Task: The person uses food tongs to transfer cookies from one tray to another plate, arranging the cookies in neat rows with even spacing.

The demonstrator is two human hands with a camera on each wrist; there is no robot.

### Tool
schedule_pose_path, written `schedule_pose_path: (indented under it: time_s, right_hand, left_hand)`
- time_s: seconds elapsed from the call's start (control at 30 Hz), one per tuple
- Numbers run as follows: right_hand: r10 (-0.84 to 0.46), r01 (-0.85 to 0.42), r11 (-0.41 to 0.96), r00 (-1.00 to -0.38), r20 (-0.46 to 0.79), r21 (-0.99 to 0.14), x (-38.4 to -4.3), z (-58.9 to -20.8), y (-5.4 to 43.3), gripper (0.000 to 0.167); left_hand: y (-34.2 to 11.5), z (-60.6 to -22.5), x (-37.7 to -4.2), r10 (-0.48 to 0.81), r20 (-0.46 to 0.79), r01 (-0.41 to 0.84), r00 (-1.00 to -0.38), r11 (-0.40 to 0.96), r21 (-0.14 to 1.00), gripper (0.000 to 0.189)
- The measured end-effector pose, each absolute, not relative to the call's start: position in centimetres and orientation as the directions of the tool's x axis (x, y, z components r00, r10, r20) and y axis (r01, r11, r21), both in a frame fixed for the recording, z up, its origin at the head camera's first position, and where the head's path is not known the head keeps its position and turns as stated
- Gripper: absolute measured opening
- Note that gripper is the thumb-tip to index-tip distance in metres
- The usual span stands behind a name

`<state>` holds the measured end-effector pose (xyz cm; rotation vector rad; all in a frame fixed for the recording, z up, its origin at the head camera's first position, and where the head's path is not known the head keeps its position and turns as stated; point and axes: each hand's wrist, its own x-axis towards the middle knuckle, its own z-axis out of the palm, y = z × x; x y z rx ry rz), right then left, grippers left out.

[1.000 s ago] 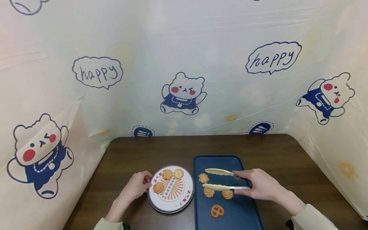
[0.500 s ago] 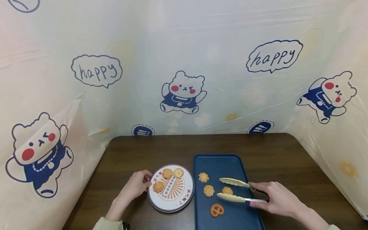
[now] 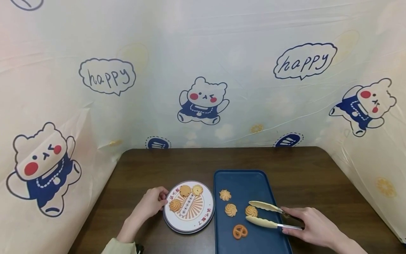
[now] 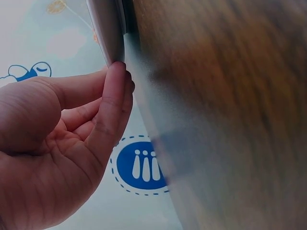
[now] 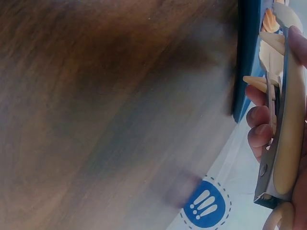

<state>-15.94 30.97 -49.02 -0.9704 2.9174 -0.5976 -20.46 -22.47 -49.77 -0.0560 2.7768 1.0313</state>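
The left hand (image 3: 151, 202) pinches the edge of the plate (image 3: 207, 203), which bears three cookies (image 3: 175, 205). The right hand (image 3: 317, 224) holds the tongs (image 3: 264, 222); their tips stand apart, at both sides of one swirl cookie (image 3: 251, 211) on the tray (image 3: 258, 243), left of this hand.

Head view: blue tray (image 3: 260, 243) cut off at bottom edge; handle end of tongs (image 3: 261, 222) hidden in right hand (image 3: 318, 225), lower right; left sleeve (image 3: 118, 247) and dark thing (image 3: 139, 248) beside it cropped at bottom. Left wrist view: plate (image 4: 108, 26) cropped at top edge, tabletop (image 4: 230, 96) blurred at right. Right wrist view: cookie (image 5: 269, 21) partly hidden by tongs, upper right.
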Motion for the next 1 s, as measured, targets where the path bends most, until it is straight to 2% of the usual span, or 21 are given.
schedule_pose_path:
  time_s: [0.4, 0.7, 1.0]
  right_hand:
    - [-0.583, -0.569, 0.741, -0.809, 0.078, -0.358, -16.12, -48.84, 30.93, 0.060]
    - [-0.597, -0.600, 0.718, -0.791, 0.130, -0.353, -16.10, -48.86, 30.95, 0.055]
    - [-0.588, -0.564, 0.732, -0.806, 0.063, -0.382, -16.17, -48.21, 30.89, 0.059]
  left_hand:
    - [-22.52, -49.80, -20.50, 0.034, -0.173, -0.088, -0.984, 0.754, 0.651, 0.026]
    - [-22.55, -49.85, -20.48, 0.032, -0.174, -0.090, -0.984, 0.753, 0.651, 0.026]
    - [-22.68, -50.05, -20.55, 0.035, -0.169, -0.085, -0.985, 0.755, 0.651, 0.026]
